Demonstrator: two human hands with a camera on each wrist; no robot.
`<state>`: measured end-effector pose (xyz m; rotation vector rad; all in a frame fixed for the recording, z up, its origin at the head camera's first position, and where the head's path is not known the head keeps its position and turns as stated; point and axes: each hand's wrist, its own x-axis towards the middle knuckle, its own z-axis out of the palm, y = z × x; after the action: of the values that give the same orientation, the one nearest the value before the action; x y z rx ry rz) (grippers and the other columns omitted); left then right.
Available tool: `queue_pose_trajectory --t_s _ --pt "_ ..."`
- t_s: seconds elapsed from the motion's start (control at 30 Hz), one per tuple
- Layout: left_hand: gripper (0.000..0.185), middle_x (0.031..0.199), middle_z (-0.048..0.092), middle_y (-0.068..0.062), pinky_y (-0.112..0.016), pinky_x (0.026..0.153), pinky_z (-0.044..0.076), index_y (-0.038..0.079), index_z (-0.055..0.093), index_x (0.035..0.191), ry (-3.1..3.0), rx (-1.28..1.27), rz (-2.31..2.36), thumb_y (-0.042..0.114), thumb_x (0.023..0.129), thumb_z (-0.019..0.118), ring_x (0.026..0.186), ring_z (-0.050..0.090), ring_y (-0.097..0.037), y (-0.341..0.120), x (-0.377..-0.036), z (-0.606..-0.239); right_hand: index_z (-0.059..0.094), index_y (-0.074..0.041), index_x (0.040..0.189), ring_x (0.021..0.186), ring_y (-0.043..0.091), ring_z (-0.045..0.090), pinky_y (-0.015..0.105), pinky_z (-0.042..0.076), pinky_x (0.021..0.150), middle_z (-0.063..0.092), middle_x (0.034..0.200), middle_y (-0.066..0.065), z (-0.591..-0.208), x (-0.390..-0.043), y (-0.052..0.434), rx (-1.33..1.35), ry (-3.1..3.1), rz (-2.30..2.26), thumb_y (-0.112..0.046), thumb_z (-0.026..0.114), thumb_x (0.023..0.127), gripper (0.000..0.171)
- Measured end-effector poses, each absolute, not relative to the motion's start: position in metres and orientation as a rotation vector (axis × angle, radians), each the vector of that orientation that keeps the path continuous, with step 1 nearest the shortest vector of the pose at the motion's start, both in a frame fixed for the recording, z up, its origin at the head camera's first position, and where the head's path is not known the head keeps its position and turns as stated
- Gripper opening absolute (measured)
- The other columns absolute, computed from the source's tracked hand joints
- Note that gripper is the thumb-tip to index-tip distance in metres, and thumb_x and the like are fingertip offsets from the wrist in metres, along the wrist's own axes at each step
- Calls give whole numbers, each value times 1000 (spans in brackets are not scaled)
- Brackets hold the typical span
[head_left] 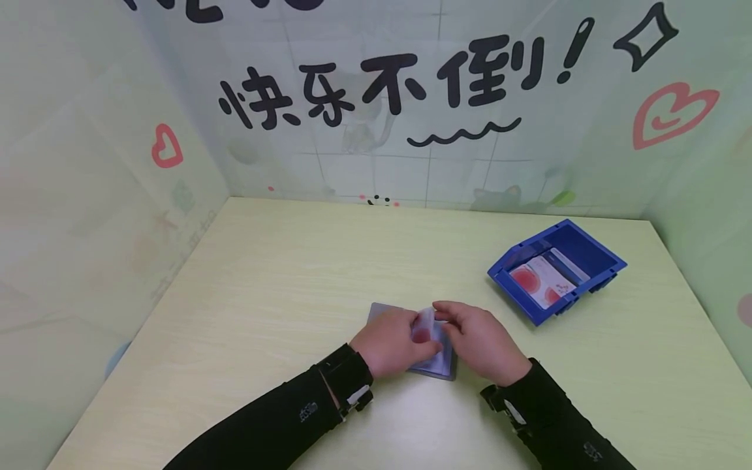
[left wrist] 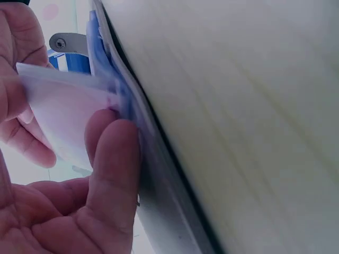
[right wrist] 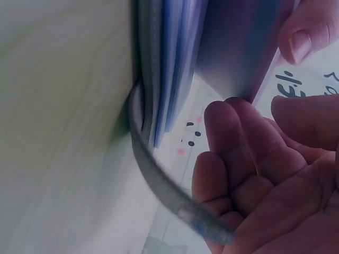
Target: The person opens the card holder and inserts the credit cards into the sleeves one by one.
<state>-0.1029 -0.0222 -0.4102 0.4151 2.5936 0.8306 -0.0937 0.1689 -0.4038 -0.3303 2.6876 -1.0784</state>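
Note:
A card holder [head_left: 442, 373] with a grey cover and several clear plastic sleeves lies on the table, its grey strap [right wrist: 169, 188] sticking out. One translucent sleeve page [left wrist: 63, 106] stands lifted from the rest, a pink round print [head_left: 421, 335] showing on it. The left hand [head_left: 395, 344] pinches this page between thumb and fingers. From the other side, the right hand [head_left: 483, 343] touches the page's edge with its fingertips [right wrist: 244, 108]; its thumb stands apart. Whether a loose card lies inside the sleeve cannot be made out.
At the right back of the table sits a blue plastic bin [head_left: 599, 256], with cards [head_left: 542, 281] printed with pink circles inside. The pale wooden table [head_left: 294, 261] meets printed cloth walls [head_left: 376, 170] at the back and sides.

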Motion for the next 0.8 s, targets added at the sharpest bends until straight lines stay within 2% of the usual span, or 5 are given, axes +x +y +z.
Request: queue_pose_trajectory --t_s 0.3,0.4,0.53,0.6,0.8 --pt "30 74 49 3 -27 55 39 11 65 109 2560 375 881 39 97 65 65 52 -13 -26 -103 -405 60 0 145 137 35 61 54 49 112 66 145 15 -406 -91 168 -375 2687 -869 -13 67 102 45" --pt "38 74 48 3 -27 56 39 7 65 126 2578 353 866 33 98 62 65 51 -14 -28 -103 -403 63 -1 143 137 34 61 53 48 113 66 145 14 -406 -90 167 -390 2678 -815 -15 69 102 44" --pt "57 81 56 -1 -28 57 41 1 52 150 2619 342 836 24 98 58 66 53 -15 -31 -104 -400 64 -3 143 138 32 61 52 48 114 66 146 11 -406 -89 166 -386 2680 -787 -18 71 101 45" --pt "50 84 58 -3 -28 57 43 0 54 145 2639 356 822 20 99 57 67 55 -16 -33 -105 -400 64 -4 143 138 31 60 52 48 114 66 146 11 -406 -89 166 -378 2681 -782 -19 72 101 45" --pt "12 84 61 -5 -29 62 47 7 58 111 2657 373 814 14 101 56 71 59 -17 -38 -108 -402 66 -5 142 135 31 63 51 49 112 67 144 11 -406 -89 166 -386 2696 -759 -19 73 100 45"
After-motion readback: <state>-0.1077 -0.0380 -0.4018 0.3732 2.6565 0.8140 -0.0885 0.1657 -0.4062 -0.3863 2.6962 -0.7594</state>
